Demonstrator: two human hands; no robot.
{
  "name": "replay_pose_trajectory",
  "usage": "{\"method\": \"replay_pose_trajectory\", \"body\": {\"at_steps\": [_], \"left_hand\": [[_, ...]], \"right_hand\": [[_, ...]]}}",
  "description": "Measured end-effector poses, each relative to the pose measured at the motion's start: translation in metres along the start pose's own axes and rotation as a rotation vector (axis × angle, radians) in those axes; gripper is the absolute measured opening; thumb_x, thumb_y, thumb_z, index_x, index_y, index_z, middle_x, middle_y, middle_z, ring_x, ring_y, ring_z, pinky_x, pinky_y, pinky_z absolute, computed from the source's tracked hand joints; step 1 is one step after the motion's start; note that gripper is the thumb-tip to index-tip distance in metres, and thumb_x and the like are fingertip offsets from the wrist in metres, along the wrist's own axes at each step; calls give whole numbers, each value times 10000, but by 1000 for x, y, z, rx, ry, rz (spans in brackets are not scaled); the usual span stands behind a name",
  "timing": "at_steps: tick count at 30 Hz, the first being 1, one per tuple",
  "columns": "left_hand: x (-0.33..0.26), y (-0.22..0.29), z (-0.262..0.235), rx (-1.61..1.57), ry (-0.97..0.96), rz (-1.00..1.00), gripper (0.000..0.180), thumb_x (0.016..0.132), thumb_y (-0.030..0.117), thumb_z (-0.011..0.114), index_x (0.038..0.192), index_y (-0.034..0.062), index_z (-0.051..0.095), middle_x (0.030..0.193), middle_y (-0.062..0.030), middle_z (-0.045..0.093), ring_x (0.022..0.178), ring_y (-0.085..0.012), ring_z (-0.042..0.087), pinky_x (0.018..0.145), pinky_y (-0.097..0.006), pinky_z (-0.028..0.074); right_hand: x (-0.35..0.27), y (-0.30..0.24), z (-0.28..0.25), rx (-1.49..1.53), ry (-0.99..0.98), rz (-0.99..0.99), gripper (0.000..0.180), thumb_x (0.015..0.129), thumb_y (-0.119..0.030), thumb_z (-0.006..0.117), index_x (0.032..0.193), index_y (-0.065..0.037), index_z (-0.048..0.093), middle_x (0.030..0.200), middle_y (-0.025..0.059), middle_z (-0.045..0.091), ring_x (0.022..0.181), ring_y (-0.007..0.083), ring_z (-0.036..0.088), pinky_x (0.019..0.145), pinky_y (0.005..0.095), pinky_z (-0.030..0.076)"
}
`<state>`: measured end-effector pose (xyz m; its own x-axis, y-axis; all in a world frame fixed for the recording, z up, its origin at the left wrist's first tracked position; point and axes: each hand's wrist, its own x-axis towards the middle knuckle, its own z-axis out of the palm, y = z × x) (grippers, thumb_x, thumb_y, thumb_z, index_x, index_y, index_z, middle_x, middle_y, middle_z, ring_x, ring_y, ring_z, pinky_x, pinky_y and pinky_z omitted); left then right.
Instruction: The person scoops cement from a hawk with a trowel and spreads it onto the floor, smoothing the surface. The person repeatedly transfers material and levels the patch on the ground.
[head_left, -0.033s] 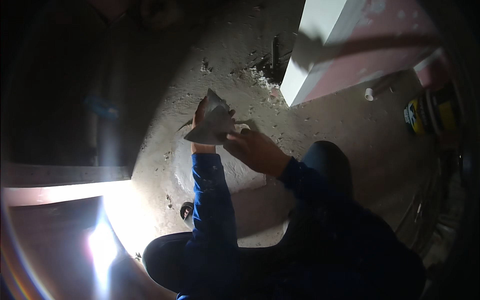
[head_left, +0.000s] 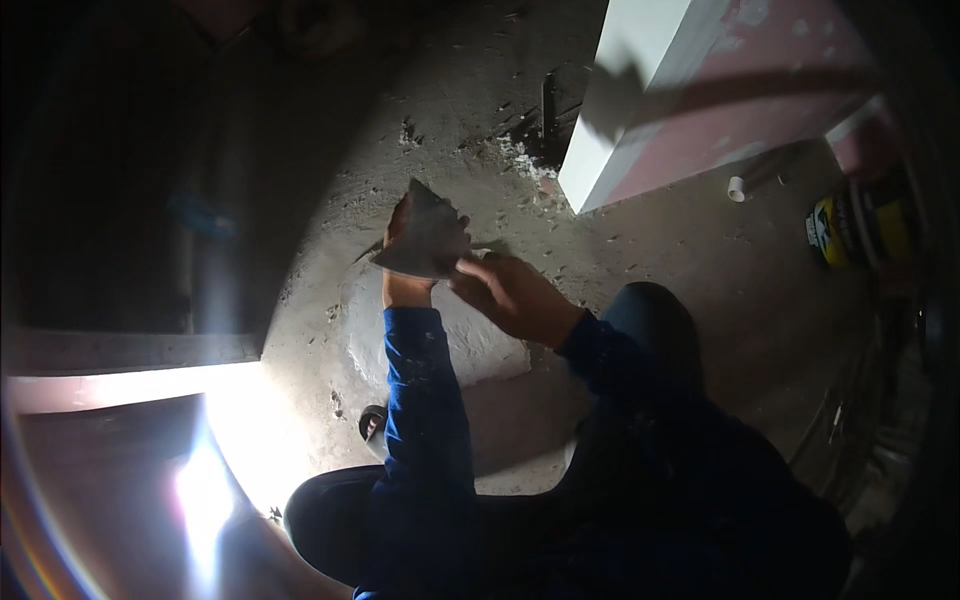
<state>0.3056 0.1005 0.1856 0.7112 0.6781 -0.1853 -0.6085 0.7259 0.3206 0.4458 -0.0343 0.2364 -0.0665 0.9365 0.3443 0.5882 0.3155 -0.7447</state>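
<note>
We crouch over a rough concrete floor, a white block beyond us and a yellow can off to the right. Our left hand is closed around the back of a grey triangular piece, raised above the floor into the light. Our right hand pinches its lower corner, seemingly to steady it.

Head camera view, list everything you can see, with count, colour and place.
Flat grey triangular piece: one, grey, held up at centre.
White rectangular block: one, white with a pinkish face, upper right on the floor.
Yellow and black container: one, right edge.
Short white pipe piece: one, white, right of the block.
Dusty grey concrete floor: grey, littered with debris.
Left hand: grip on the piece's lower edge, blue sleeve.
Right hand: touching the piece's right corner, blue sleeve.
</note>
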Motion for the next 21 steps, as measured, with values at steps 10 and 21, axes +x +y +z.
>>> {"method": "replay_pose_trajectory", "body": {"at_steps": [10,21], "left_hand": [[5,7,3,426,25,480,699,873,355,539,1438,59,254,1335,-218,459,1182,-364,490,982,-478,439],[25,-30,16,575,17,464,783,899,588,450,1420,20,316,1438,-127,387,1334,-240,338,1092,-339,265]], "right_hand": [[-9,23,-4,262,-307,377,445,1006,-327,369,1373,-76,354,789,72,552,676,143,579,631,296,492],[-3,37,31,142,-36,83,351,939,-89,425,1268,15,364,1159,255,442,742,333,625,630,401,530]]}}
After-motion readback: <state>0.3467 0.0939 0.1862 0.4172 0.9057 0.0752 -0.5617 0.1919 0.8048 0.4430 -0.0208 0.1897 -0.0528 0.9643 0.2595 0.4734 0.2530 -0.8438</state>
